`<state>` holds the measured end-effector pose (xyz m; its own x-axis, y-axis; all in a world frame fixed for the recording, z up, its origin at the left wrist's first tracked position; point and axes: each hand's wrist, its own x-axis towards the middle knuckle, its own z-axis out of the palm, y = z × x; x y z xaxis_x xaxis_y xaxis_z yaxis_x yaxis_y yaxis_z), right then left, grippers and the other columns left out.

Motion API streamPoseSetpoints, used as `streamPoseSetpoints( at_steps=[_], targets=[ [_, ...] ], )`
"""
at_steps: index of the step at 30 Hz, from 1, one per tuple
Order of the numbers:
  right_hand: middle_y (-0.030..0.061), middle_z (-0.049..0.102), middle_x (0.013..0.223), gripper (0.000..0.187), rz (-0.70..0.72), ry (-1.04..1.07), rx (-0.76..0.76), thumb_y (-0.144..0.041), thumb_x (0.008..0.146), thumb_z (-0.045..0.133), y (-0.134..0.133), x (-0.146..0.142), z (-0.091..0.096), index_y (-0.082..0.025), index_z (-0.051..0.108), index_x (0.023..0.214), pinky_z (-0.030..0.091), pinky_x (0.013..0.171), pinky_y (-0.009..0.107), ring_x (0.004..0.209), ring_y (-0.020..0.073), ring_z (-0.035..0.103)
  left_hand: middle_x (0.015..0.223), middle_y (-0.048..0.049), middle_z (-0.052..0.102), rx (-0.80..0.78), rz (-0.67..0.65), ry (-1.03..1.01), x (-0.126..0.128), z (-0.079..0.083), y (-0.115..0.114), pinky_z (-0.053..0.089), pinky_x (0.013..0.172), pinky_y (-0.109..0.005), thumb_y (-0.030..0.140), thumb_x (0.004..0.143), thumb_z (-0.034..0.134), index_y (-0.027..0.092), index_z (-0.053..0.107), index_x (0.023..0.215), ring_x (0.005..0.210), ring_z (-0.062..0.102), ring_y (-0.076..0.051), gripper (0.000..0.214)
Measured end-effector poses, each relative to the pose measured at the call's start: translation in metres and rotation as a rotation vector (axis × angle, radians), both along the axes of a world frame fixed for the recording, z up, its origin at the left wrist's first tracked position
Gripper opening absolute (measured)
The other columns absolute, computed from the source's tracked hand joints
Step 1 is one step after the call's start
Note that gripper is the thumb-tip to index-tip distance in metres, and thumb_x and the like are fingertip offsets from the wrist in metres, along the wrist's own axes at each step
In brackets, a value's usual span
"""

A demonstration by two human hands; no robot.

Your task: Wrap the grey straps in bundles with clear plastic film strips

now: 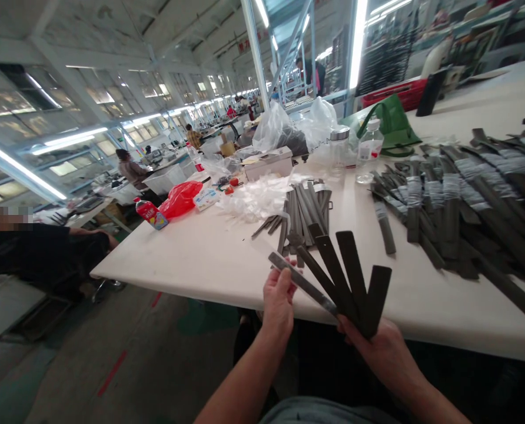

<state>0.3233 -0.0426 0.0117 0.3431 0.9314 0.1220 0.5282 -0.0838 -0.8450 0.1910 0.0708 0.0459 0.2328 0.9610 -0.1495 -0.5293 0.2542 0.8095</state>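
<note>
My left hand [280,297] pinches the upper end of a lighter grey flat strip [304,282], whose lower end reaches my right hand [384,347]. My right hand grips the lower ends of several dark flat strips [353,268], spread like a fan over the table's front edge. Just beyond the hands lies a loose pile of grey strips [304,212] on the white tabletop [192,259]. To the right, many strips lie in bundles [450,206] bound with whitish wrapping. What the strips are made of I cannot tell.
Clear plastic wrapping [262,197], a red bag [180,199], a red bottle [151,213] and a small box [206,199] lie left of the pile. Behind stand a glass jar [339,150], a plastic bottle [370,153] and a green bag [392,126]. A person [37,247] sits at far left.
</note>
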Motion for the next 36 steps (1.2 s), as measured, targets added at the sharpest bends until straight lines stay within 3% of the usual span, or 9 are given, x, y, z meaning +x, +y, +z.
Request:
streamPoseSetpoints(
  at_steps=[2, 8, 14, 16, 22, 26, 30, 33, 36],
  targets=[
    [0.0056, 0.068, 0.061, 0.049, 0.0, -0.009, -0.01, -0.059, 0.086, 0.043, 0.0, -0.001, 0.001, -0.02, 0.065, 0.066, 0.05, 0.057, 0.032, 0.056, 0.0224, 0.065, 0.093, -0.0055, 0.071, -0.027, 0.049, -0.008, -0.001, 0.002, 0.005, 0.048, 0.08, -0.025, 0.037, 0.066, 0.079, 0.016, 0.071, 0.088, 0.079, 0.065, -0.014, 0.032],
    [0.0054, 0.068, 0.058, 0.049, -0.01, -0.076, -0.019, -0.059, 0.085, 0.041, 0.009, -0.002, 0.001, -0.021, 0.065, 0.065, 0.049, 0.056, 0.033, 0.057, 0.0237, 0.065, 0.083, -0.0074, 0.071, -0.087, -0.17, 0.076, 0.006, -0.015, -0.026, 0.05, 0.078, -0.029, 0.037, 0.07, 0.076, 0.012, 0.071, 0.09, 0.077, 0.065, -0.018, 0.033],
    [0.0064, 0.07, 0.066, 0.046, 0.028, -0.05, -0.045, -0.055, 0.086, 0.044, 0.005, 0.0, -0.006, -0.019, 0.067, 0.069, 0.05, 0.058, 0.032, 0.062, 0.0235, 0.066, 0.098, -0.0054, 0.071, -0.05, 0.094, -0.039, -0.008, 0.01, 0.014, 0.049, 0.081, -0.028, 0.037, 0.067, 0.078, 0.017, 0.068, 0.093, 0.082, 0.067, -0.015, 0.034],
    [0.0063, 0.068, 0.065, 0.047, 0.022, -0.061, -0.047, -0.055, 0.087, 0.043, 0.007, -0.001, -0.006, -0.019, 0.066, 0.068, 0.049, 0.059, 0.032, 0.062, 0.0234, 0.065, 0.088, -0.0064, 0.072, -0.092, 0.061, -0.014, -0.006, 0.009, 0.015, 0.05, 0.079, -0.027, 0.035, 0.067, 0.079, 0.014, 0.069, 0.088, 0.077, 0.067, -0.015, 0.032],
    [0.0048, 0.065, 0.06, 0.043, 0.01, -0.015, -0.048, -0.046, 0.09, 0.042, 0.012, -0.009, -0.001, -0.018, 0.063, 0.065, 0.046, 0.057, 0.029, 0.058, 0.0203, 0.062, 0.083, -0.0064, 0.073, -0.142, -0.082, 0.059, 0.006, -0.017, -0.025, 0.052, 0.075, -0.026, 0.037, 0.069, 0.078, 0.012, 0.07, 0.092, 0.077, 0.067, -0.015, 0.035],
    [0.004, 0.068, 0.067, 0.036, 0.094, 0.029, -0.053, -0.04, 0.091, 0.045, 0.007, -0.002, 0.006, -0.018, 0.067, 0.074, 0.046, 0.06, 0.027, 0.063, 0.0191, 0.063, 0.076, -0.0023, 0.071, -0.176, -0.024, 0.056, -0.002, -0.015, -0.004, 0.052, 0.063, -0.019, 0.031, 0.067, 0.08, 0.013, 0.069, 0.085, 0.067, 0.066, -0.011, 0.028],
    [0.0041, 0.069, 0.069, 0.034, 0.114, 0.022, -0.087, -0.039, 0.091, 0.046, -0.006, 0.008, 0.008, -0.017, 0.068, 0.076, 0.045, 0.06, 0.026, 0.063, 0.0188, 0.063, 0.078, -0.004, 0.072, -0.252, 0.069, 0.022, -0.008, -0.009, 0.018, 0.055, 0.063, -0.018, 0.019, 0.078, 0.071, 0.014, 0.067, 0.086, 0.067, 0.068, -0.011, 0.01],
    [0.0037, 0.066, 0.062, 0.041, 0.064, 0.095, -0.116, -0.042, 0.092, 0.043, -0.014, 0.009, 0.003, -0.016, 0.067, 0.071, 0.045, 0.057, 0.025, 0.057, 0.017, 0.062, 0.089, -0.0098, 0.073, -0.284, -0.026, 0.053, -0.005, -0.012, 0.013, 0.056, 0.066, -0.021, 0.019, 0.083, 0.066, 0.013, 0.067, 0.098, 0.075, 0.07, -0.015, 0.017],
    [0.0037, 0.065, 0.059, 0.044, 0.007, 0.098, -0.124, -0.045, 0.092, 0.043, -0.016, 0.006, -0.003, -0.016, 0.066, 0.067, 0.045, 0.056, 0.026, 0.055, 0.0174, 0.062, 0.09, -0.0112, 0.073, -0.304, -0.081, 0.084, 0.002, -0.018, 0.001, 0.056, 0.067, -0.022, 0.023, 0.081, 0.068, 0.012, 0.067, 0.098, 0.075, 0.07, -0.015, 0.02]
  ],
)
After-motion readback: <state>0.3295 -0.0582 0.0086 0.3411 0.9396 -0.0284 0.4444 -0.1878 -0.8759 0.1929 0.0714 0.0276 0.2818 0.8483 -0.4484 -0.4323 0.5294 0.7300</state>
